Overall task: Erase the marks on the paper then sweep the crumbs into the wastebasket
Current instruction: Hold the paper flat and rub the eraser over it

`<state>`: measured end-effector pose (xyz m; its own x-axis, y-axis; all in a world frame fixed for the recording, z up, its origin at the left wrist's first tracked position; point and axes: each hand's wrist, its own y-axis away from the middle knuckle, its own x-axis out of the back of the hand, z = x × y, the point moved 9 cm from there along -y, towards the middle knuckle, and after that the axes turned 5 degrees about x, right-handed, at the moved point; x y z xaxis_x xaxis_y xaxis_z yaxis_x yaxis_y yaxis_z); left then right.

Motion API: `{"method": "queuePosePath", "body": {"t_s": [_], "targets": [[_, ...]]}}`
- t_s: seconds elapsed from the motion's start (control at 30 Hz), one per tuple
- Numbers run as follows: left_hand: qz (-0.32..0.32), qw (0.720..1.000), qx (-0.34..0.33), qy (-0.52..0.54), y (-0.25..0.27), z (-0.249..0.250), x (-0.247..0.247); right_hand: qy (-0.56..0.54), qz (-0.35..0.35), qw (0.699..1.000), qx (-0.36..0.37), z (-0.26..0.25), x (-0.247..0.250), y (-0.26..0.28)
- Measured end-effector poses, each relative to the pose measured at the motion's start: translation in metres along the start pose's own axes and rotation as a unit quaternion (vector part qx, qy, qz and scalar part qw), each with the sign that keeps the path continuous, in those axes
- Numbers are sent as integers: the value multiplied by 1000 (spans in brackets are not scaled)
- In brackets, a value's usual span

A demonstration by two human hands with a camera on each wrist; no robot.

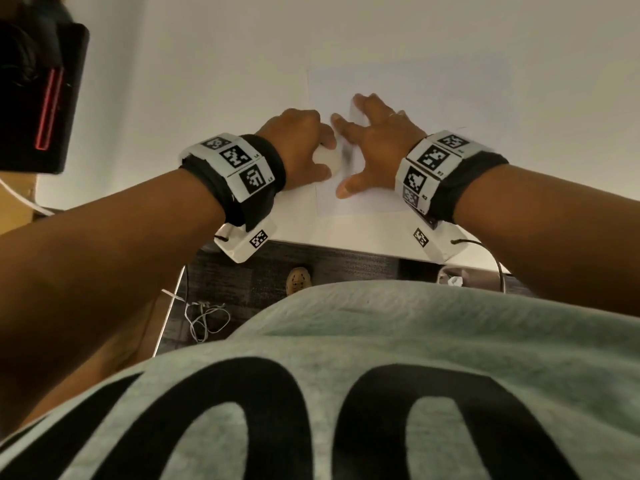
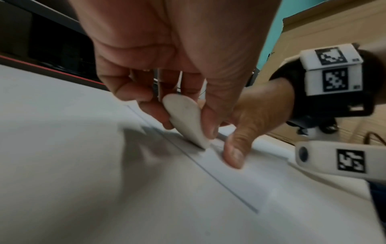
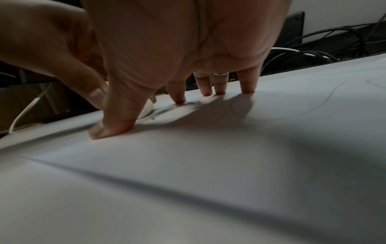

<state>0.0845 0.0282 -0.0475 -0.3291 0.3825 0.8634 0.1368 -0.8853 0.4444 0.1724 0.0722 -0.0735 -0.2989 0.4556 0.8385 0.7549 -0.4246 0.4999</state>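
A white sheet of paper (image 1: 415, 98) lies on the white table (image 1: 225, 64). My left hand (image 1: 304, 143) pinches a flat white eraser (image 1: 329, 159) between thumb and fingers. The eraser (image 2: 186, 118) stands on its edge against the paper's left border (image 2: 219, 173). My right hand (image 1: 367, 140) lies spread on the paper beside it, with its straight fingertips (image 3: 217, 92) and thumb (image 3: 112, 127) pressing the sheet flat. Dark smudged pencil marks (image 3: 165, 110) show between thumb and forefinger. Faint curved pencil lines (image 3: 325, 99) run further right. The wastebasket is not in view.
The table's near edge (image 1: 346, 244) runs just below my wrists, with carpet and cables (image 1: 204, 317) under it. A black device with a red line (image 1: 45, 98) sits at the far left. Cables (image 3: 313, 49) lie behind the table's far edge.
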Motion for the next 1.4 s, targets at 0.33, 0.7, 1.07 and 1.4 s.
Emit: {"method": "queuePosePath", "body": {"t_s": [0.33, 0.7, 1.07, 1.4], "targets": [[7, 1000, 12, -20, -3, 3, 4, 1, 4, 1000, 2, 1, 0, -1], [31, 999, 38, -6, -4, -5, 13, 3, 3, 1000, 4, 1, -2, -3], [40, 998, 53, 5, -4, -6, 13, -4, 7, 1000, 1, 2, -2, -3], [36, 998, 50, 4, -3, -3, 11, -3, 4, 1000, 1, 2, -2, -3]]}}
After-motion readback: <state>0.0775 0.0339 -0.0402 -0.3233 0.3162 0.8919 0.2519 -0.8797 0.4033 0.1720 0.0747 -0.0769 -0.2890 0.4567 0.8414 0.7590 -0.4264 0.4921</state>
